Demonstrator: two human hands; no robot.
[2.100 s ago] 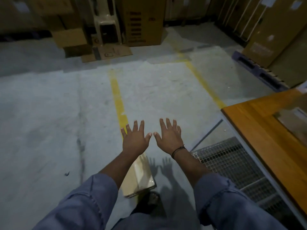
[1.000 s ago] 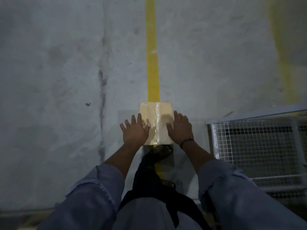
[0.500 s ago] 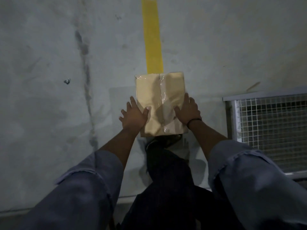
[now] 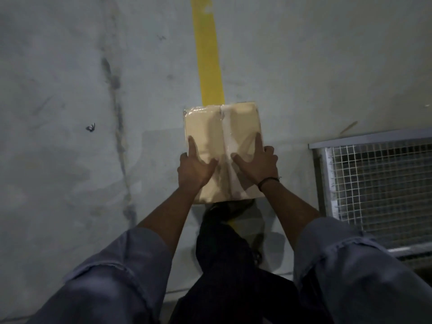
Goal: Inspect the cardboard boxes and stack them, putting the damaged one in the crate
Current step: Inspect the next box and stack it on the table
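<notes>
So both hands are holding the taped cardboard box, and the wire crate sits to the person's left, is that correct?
No: the head view shows the wire crate on the person's right, not left. The left hand and right hand do hold the taped cardboard box.

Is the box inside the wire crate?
No, the left hand and right hand grip the box over the floor, beside the crate.

Grey concrete floor (image 4: 327, 66) all round. Yellow painted line (image 4: 209, 54) runs straight ahead of left hand (image 4: 194, 169) and right hand (image 4: 257, 167). Dark streak (image 4: 117, 108) well left of them, small dark scrap (image 4: 90, 127) further left.
</notes>
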